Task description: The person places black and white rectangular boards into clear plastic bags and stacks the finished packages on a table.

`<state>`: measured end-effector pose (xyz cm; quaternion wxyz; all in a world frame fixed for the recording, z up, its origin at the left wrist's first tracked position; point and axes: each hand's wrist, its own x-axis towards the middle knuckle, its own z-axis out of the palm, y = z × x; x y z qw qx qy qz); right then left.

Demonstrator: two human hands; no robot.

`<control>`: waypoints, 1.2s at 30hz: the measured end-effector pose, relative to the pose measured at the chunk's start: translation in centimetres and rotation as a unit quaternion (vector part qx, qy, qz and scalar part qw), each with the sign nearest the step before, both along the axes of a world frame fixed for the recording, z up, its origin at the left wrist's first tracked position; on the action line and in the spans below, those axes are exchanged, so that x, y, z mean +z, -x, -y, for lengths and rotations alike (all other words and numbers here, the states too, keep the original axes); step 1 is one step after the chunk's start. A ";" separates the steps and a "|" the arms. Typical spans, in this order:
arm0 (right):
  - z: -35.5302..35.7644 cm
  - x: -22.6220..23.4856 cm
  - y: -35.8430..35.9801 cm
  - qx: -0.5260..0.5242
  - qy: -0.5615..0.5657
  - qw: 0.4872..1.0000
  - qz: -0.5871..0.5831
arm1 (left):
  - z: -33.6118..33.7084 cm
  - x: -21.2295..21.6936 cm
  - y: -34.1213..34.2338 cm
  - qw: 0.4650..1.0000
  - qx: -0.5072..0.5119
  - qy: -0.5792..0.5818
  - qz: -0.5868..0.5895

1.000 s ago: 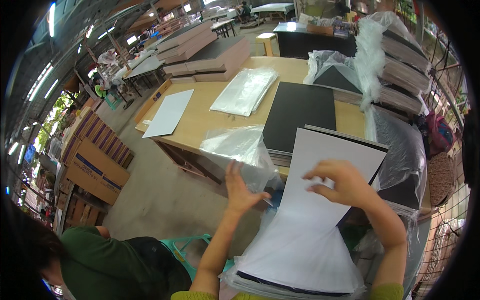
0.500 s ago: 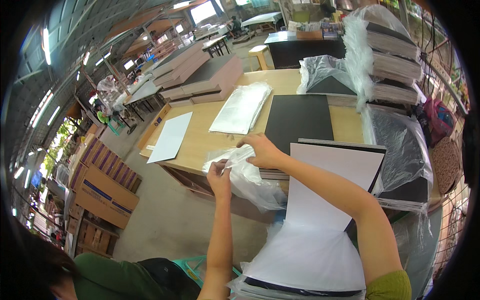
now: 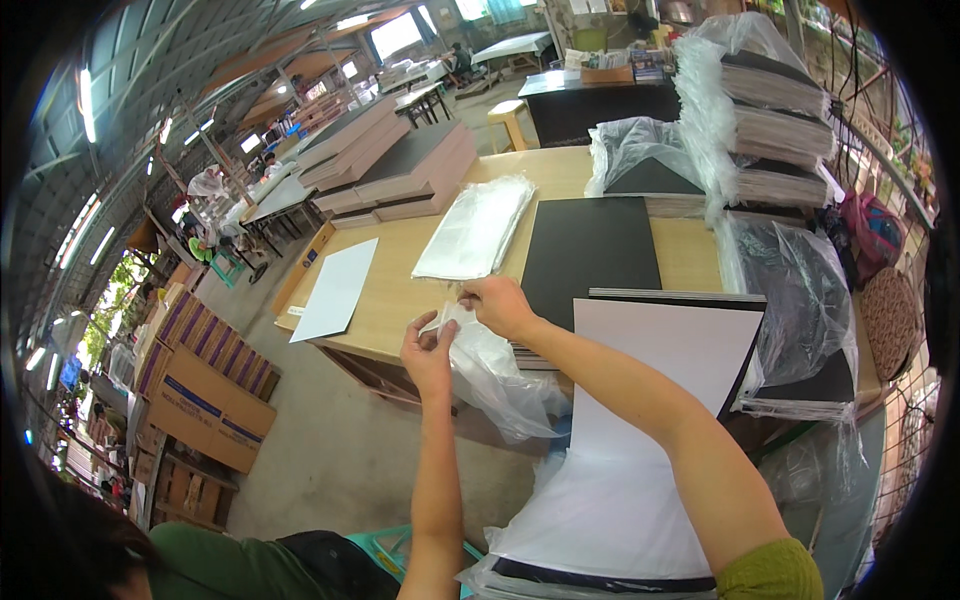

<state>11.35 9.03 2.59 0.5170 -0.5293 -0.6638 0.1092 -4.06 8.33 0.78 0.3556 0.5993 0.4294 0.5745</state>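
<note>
A clear plastic bag (image 3: 497, 385) hangs over the near edge of the wooden table. My left hand (image 3: 430, 352) pinches its upper edge between thumb and fingers. Just to the right, my right hand (image 3: 498, 305) is closed at the bag's top, fingertips pressed together. Beyond them lies a pile of folded clear bags (image 3: 475, 228). A black board (image 3: 590, 250) tops a stack beside my right hand. White sheets (image 3: 660, 350) with black boards behind them lean under my right forearm, and more white sheets (image 3: 610, 510) in plastic spread close to me.
A white board (image 3: 338, 290) rests on the table's left side. Thick board stacks (image 3: 410, 170) stand at the far left. Plastic-wrapped board stacks (image 3: 775, 130) rise at the right. Cardboard boxes (image 3: 205, 400) are on the left, and a person in a green shirt (image 3: 220, 560) sits at lower left.
My right hand has shifted slightly left and its fingers have closed together at the bag's top. My left hand has moved a little left, and the view has shifted slightly.
</note>
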 end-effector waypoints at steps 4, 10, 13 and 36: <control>0.4 0.6 0.6 -0.018 -0.083 0.996 0.038 | -1.8 -1.1 2.0 0.987 -0.005 0.009 -0.160; 0.8 -0.2 1.6 0.073 -0.016 0.996 0.058 | -2.0 -3.2 3.1 0.783 -0.583 0.213 -0.042; 3.6 0.3 -1.1 0.423 0.286 0.855 0.087 | 0.4 1.1 5.8 0.700 -0.647 0.226 -0.203; 33.4 -5.1 -17.2 0.285 0.314 0.751 -0.506 | 11.9 -1.3 -0.2 0.657 -0.686 0.222 0.220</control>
